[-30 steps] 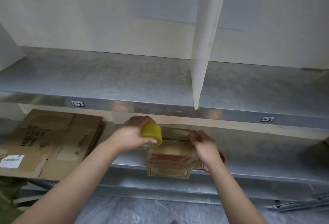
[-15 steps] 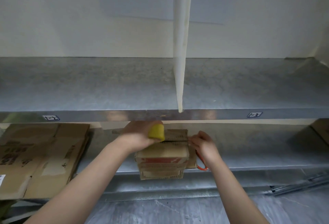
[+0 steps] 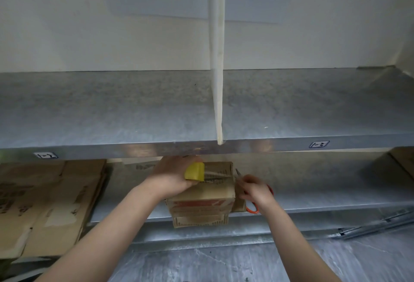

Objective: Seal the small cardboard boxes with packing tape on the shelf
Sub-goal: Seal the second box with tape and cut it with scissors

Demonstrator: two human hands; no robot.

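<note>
A small cardboard box [image 3: 201, 201] with red print stands at the front edge of the lower metal shelf [image 3: 313, 198]. My left hand [image 3: 172, 176] grips a yellow roll of packing tape [image 3: 194, 171] above the box's left top, and a clear strip of tape stretches from the roll across the top to the right. My right hand [image 3: 255, 190] holds orange-handled scissors [image 3: 252, 206] beside the box's right edge, with the blades pointing up at the tape strip.
The upper metal shelf [image 3: 134, 111] overhangs the hands, with a white divider [image 3: 216, 57] standing on it. Flattened cardboard boxes [image 3: 44, 203] lie on the lower shelf at left. More cardboard [image 3: 403, 163] shows at far right. Metal rails [image 3: 376, 225] lie on the floor.
The tape strip has been pulled out across the box top. My right hand has left the box's edge and now holds the scissors with the blades at the tape. The view has tilted up.
</note>
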